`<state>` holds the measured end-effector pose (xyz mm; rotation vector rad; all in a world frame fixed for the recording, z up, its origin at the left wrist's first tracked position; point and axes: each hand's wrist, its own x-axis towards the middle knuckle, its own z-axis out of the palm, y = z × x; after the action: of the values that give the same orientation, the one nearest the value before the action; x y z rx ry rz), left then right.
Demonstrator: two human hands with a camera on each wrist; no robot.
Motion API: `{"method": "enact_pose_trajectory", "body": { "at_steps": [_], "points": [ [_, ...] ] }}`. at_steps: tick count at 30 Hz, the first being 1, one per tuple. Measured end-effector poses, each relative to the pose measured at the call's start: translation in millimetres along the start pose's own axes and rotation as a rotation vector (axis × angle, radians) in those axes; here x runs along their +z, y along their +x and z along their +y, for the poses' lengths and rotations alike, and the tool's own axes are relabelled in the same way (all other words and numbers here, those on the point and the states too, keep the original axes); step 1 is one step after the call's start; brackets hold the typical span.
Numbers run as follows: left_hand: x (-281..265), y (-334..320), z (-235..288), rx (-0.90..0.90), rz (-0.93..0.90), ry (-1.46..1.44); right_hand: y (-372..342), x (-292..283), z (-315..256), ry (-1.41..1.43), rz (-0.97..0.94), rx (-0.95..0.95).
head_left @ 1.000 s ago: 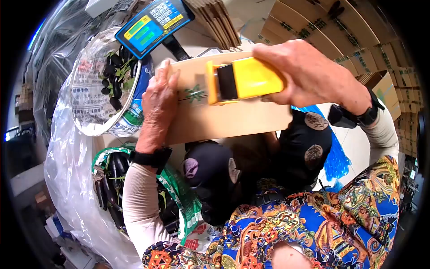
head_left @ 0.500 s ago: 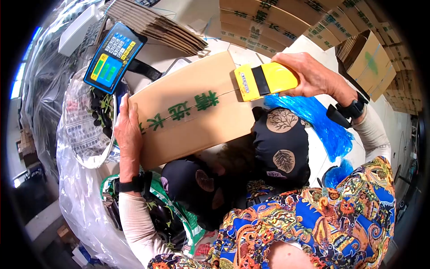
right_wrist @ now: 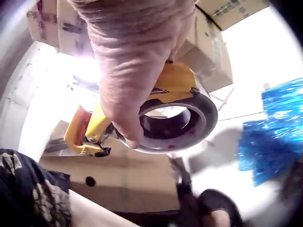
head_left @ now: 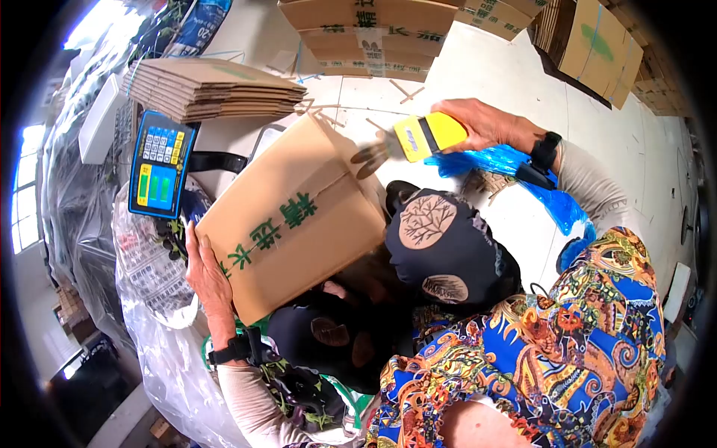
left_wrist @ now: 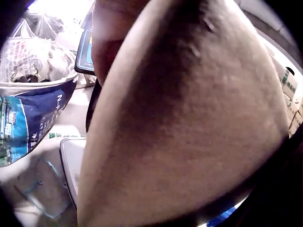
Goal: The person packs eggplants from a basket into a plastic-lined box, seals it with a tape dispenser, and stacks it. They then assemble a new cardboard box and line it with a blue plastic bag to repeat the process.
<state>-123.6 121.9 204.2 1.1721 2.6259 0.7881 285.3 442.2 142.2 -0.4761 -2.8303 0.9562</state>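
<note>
A cardboard carton (head_left: 291, 224) with green printed characters lies tilted across the person's knees. Against its left end rests the left hand (head_left: 209, 276), fingers stretched along the edge. The right hand (head_left: 482, 123) grips a yellow tape dispenser (head_left: 429, 136) with a black band, held out past the carton's right end. In the right wrist view, the thumb and palm wrap over the dispenser, and its tape roll (right_wrist: 206, 116) shows below the hand. Most of the left wrist view is filled by a blurred, close surface.
A blue scale display (head_left: 160, 164) on a black post stands beyond the left hand. Stacked flat cardboard (head_left: 216, 86) lies behind it, with printed cartons (head_left: 366, 37) farther back. Blue plastic strips (head_left: 489, 160) lie by the right knee. A lined basket (left_wrist: 38, 94) holds eggplants.
The dispenser has moved rightward from over the carton's top to beyond its right end. The carton has tilted, its right end toward the back, with the left hand staying at its left end.
</note>
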Motion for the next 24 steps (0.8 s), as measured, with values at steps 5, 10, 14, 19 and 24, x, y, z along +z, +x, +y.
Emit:
{"method": "enact_pose_trajectory", "body": {
  "at_steps": [5, 10, 14, 19, 24],
  "points": [
    [3, 3, -11, 0.020, 0.021, -0.035, -7, -15, -15, -0.082, -0.090, 0.095],
    [-6, 0, -10, -0.003, 0.011, -0.081, 33, -11, -76, -0.397, -0.121, 0.042],
    [-6, -2, -4, -0.033, 0.011, -0.046, 83, 31, -103, -1.070, -0.107, -0.482],
    [-2, 0, -10, -0.018, 0.046, -0.079, 111, 87, -27, -0.677, -0.087, -0.246],
    [-3, -1, -6, -0.026, 0.020, -0.123, 89, 57, 23, -0.129, -0.190, 0.393]
  ]
}}
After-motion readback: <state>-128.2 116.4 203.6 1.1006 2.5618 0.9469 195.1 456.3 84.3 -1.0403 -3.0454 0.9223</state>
